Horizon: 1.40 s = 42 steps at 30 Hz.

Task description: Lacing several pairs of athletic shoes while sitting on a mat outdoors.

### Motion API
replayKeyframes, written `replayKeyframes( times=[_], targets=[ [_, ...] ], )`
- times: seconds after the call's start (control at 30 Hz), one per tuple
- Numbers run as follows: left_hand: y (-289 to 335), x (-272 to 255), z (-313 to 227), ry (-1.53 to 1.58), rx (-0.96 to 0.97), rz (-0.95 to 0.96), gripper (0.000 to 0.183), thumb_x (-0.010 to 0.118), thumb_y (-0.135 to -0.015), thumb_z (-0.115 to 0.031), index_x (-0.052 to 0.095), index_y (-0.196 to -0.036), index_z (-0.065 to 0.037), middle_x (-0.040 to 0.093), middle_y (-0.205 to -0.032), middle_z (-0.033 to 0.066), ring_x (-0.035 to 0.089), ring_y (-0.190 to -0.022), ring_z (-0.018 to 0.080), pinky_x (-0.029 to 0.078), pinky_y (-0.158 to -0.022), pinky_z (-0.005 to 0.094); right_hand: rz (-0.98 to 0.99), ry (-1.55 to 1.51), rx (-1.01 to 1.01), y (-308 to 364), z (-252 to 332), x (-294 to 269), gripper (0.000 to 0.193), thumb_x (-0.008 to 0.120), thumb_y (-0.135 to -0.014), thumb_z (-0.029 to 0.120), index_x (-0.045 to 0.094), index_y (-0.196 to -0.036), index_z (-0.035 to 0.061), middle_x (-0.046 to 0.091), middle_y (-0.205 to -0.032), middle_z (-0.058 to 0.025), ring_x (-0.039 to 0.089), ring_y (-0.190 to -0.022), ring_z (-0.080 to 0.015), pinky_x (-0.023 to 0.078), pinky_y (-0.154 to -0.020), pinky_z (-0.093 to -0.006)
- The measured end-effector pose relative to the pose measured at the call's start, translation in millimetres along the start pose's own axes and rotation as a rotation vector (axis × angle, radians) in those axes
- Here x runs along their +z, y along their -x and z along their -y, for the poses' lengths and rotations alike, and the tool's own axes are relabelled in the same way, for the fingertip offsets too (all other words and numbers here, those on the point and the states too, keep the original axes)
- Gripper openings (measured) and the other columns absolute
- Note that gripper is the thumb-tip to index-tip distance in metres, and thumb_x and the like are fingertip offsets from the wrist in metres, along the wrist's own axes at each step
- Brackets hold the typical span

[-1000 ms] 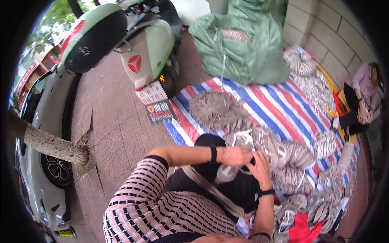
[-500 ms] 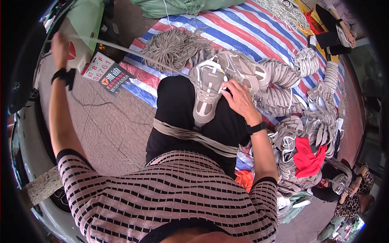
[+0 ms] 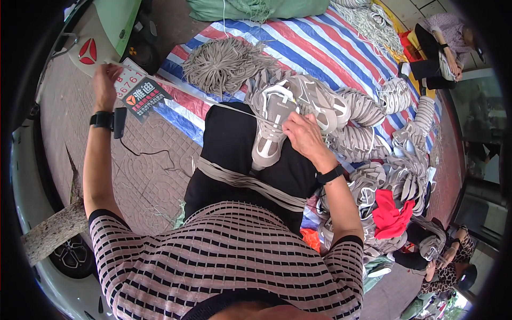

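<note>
Across my thighs lies a grey-beige sneaker upper [image 3: 269,130], toe toward me, with a lace partly threaded through it. My right hand [image 3: 303,133] is closed on its right side by the eyelets; the fingertips are partly hidden. Out to the left, my raised left hand [image 3: 105,85] pinches a flat pale shoelace [image 3: 197,95], which runs taut from it to the upper. A bundle of loose beige laces [image 3: 250,184] drapes over my black-trousered legs. More sneaker uppers [image 3: 320,101] lie just beyond my knees.
A striped plastic sheet [image 3: 298,40] carries a heap of laces [image 3: 221,66], rows of stacked uppers [image 3: 362,141] and a red cloth [image 3: 392,213]. A parked scooter [image 3: 101,40] stands left. Two people work at right. A green sack [image 3: 288,8] lies behind.
My left hand has come down and to the right, still holding the lace. My right hand has shifted slightly left and down along the upper's edge.
</note>
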<state>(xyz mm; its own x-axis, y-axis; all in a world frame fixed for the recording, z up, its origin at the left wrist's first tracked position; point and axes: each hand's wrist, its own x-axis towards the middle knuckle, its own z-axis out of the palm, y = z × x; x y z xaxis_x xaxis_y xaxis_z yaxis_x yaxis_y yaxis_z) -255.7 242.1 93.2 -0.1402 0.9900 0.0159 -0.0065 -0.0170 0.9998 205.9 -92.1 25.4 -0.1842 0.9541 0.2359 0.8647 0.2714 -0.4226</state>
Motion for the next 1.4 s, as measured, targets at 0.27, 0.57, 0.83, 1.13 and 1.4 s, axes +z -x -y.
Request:
replayKeyframes(
  times=[0.27, 0.57, 0.83, 1.13, 1.4],
  targets=[
    [48.0, 84.7, 2.8, 0.442, -0.201, 0.272, 0.028, 0.038, -0.089, -0.014, 0.052, -0.102, 0.007, 0.058, -0.115, 0.0213, 0.056, -0.108, 0.0307, 0.041, -0.099, 0.0371, 0.422, -0.518, 0.047, -14.4, 5.1, -8.1, 0.007, 0.061, -0.077, 0.012, 0.058, -0.075, 0.0063, 0.054, -0.075, -0.0062, 0.057, -0.069, -0.0205, 0.042, -0.064, -0.0338],
    [-39.6, 60.3, -24.8, 0.631, -0.214, 0.189, 0.02, 0.036, -0.087, -0.007, 0.031, -0.067, -0.008, 0.024, -0.061, 0.0013, 0.024, -0.052, 0.0126, 0.025, -0.049, 0.0257, -0.247, 0.217, -0.041, -1.6, 13.5, 1.3, 0.017, 0.062, -0.068, 0.0, 0.055, -0.082, 0.0062, 0.052, -0.08, -0.0074, 0.054, -0.072, -0.0265, 0.044, -0.073, -0.037],
    [-129.5, -9.3, -47.9, 0.361, 0.015, -0.205, 0.013, 0.038, -0.09, -0.005, 0.047, -0.081, -0.001, 0.041, -0.065, 0.0031, 0.038, -0.055, 0.014, 0.031, -0.05, 0.0251, -0.106, 0.203, 0.055, 42.1, -9.1, 14.4, 0.01, 0.062, -0.075, 0.008, 0.052, -0.075, 0.0066, 0.051, -0.07, -0.0072, 0.054, -0.066, -0.0242, 0.039, -0.074, -0.0358],
    [-46.2, 10.9, -25.8, 0.455, -0.179, 0.168, 0.018, 0.037, -0.09, -0.005, 0.034, -0.072, -0.006, 0.032, -0.067, 0.0021, 0.032, -0.059, 0.0131, 0.029, -0.053, 0.0254, -0.174, 0.029, 0.265, 10.7, 30.0, 26.3, 0.009, 0.062, -0.079, 0.015, 0.059, -0.085, 0.0092, 0.059, -0.079, -0.0064, 0.058, -0.064, -0.0267, 0.042, -0.059, -0.0353],
    [-6.0, 29.2, -25.0, 0.48, -0.267, 0.238, 0.021, 0.038, -0.092, -0.009, 0.035, -0.071, -0.007, 0.037, -0.069, 0.003, 0.034, -0.06, 0.0133, 0.033, -0.054, 0.0254, 0.016, -0.228, 0.444, -1.2, 23.2, 23.6, 0.012, 0.062, -0.078, 0.014, 0.057, -0.075, 0.0041, 0.059, -0.071, -0.0089, 0.058, -0.061, -0.027, 0.042, -0.055, -0.0337]
  ],
)
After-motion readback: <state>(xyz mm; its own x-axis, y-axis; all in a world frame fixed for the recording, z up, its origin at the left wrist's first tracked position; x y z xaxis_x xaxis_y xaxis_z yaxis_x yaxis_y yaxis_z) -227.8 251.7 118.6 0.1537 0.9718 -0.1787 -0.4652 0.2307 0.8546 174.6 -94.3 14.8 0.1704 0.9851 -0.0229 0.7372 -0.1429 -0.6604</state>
